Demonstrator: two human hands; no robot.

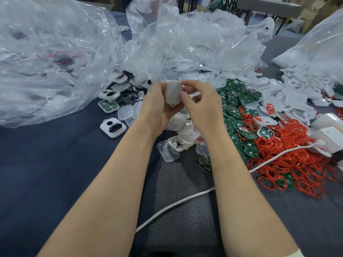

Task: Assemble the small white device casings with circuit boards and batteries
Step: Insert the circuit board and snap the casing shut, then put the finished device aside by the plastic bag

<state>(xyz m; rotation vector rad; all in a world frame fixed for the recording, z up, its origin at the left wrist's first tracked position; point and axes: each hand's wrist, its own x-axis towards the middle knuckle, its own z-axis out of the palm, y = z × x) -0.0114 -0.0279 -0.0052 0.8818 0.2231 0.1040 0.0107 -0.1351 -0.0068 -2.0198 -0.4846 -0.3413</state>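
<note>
Held: one white casing (173,93), upright over mid-table. The left hand (159,110) cups it from below and the right hand (201,108) pinches its right edge.

Right: green circuit boards (237,115) and red rings (289,160) in heaps too dense to count.

Left: two empty white frames (113,127), three clear bags (46,62).

Near edge: one white cable (185,199).

Open room: bare table cloth (46,173), near left.

Crumpled clear plastic bags (48,58) lie beyond a white cable (185,198).
</note>
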